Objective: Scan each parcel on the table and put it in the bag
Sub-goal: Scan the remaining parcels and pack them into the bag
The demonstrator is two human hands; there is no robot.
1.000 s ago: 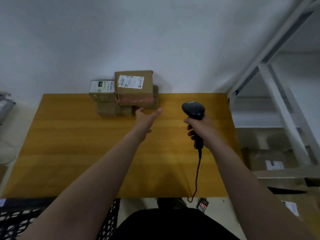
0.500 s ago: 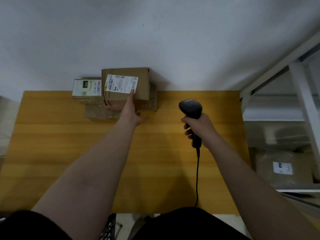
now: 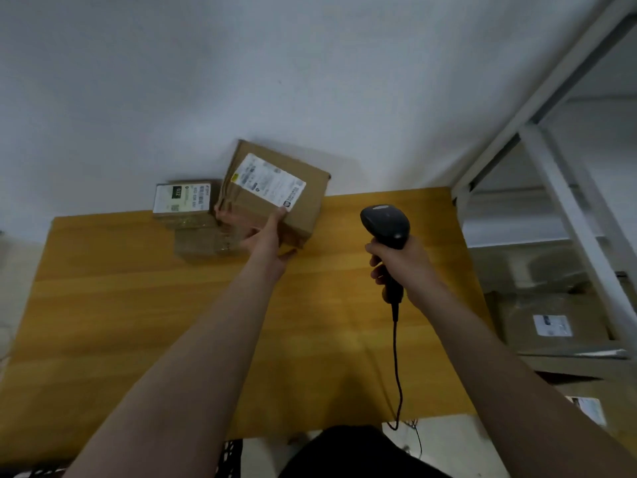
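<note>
While the left hand (image 3: 267,236) is gripping the tilted cardboard parcel (image 3: 293,215) at the far edge of the table (image 3: 138,305) (thumb by the near corner of the shipping label (image 3: 267,182), fingers curled underneath), the right hand (image 3: 400,260) is clenching the barcode scanner (image 3: 384,222) just to the parcel's right, its head pointing wallward, not at the label.
</note>
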